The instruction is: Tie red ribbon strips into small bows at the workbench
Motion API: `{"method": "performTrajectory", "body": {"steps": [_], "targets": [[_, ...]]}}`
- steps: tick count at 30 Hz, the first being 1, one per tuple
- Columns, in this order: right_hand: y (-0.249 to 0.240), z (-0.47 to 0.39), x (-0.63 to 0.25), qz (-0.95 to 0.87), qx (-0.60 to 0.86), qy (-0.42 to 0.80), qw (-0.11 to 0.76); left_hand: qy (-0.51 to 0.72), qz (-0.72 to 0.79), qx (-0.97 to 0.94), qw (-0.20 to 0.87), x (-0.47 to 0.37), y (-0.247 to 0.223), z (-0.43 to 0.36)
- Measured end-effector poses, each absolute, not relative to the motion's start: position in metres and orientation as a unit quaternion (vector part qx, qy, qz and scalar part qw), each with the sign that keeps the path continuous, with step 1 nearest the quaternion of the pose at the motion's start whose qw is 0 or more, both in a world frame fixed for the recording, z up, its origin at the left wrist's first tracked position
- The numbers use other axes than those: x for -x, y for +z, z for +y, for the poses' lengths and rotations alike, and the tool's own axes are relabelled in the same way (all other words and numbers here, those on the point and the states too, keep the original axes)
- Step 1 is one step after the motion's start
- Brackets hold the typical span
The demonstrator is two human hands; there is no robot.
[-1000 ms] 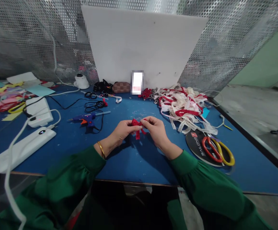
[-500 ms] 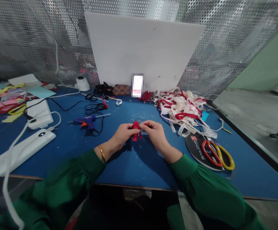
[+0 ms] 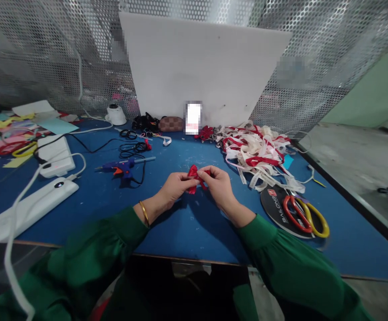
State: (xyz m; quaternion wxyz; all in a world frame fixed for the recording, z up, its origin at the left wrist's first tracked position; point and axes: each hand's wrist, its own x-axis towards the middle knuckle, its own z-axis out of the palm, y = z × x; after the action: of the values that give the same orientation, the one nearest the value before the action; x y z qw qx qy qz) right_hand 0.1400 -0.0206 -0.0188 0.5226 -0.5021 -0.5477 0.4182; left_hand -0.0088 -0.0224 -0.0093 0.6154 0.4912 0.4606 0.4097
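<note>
A small red ribbon bow (image 3: pixel 193 171) is held above the middle of the blue table, between my two hands. My left hand (image 3: pixel 177 187) pinches it from the left, thumb and fingers pressed together on its lower part. From the other side, my right hand (image 3: pixel 216 183) grips the bow near its centre with thumb and forefinger. A loose red end shows under the right fingers. Part of the bow is hidden behind the fingertips of both hands.
Left lie a blue glue gun (image 3: pixel 122 167), a white power bank (image 3: pixel 33 208), a white power strip (image 3: pixel 56 156) and coloured scraps (image 3: pixel 6 138). Right are tangled ribbons (image 3: pixel 254 151) and red-and-yellow-handled scissors (image 3: pixel 297 215) on a black disc (image 3: pixel 272 207). A white board (image 3: pixel 204 67) stands behind.
The bow has turned in my hands, its loops now spread more sideways. My right fingers have shifted closer over its centre, and the view has moved slightly.
</note>
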Motion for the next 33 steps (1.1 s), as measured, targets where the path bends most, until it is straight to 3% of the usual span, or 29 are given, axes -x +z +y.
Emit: {"method": "performTrajectory", "body": {"steps": [10, 15, 21, 27, 33], "targets": [[-0.022, -0.018, -0.138, -0.53, 0.514, 0.426, 0.523, 0.411, 0.472, -0.545, 0.559, 0.01, -0.013, -0.022], [-0.017, -0.019, -0.14, -0.541, 0.502, 0.433, 0.517, 0.49, 0.468, -0.507, 0.533, 0.013, -0.009, -0.018], [-0.016, -0.02, -0.14, -0.531, 0.5, 0.441, 0.524, 0.474, 0.458, -0.477, 0.582, 0.014, -0.009, -0.018], [-0.016, -0.021, -0.139, -0.538, 0.474, 0.485, 0.501, 0.495, 0.475, -0.465, 0.56, 0.015, -0.01, -0.017], [-0.014, -0.018, -0.142, -0.482, 0.45, 0.51, 0.552, 0.523, 0.469, -0.426, 0.57, 0.019, -0.014, -0.011]]}}
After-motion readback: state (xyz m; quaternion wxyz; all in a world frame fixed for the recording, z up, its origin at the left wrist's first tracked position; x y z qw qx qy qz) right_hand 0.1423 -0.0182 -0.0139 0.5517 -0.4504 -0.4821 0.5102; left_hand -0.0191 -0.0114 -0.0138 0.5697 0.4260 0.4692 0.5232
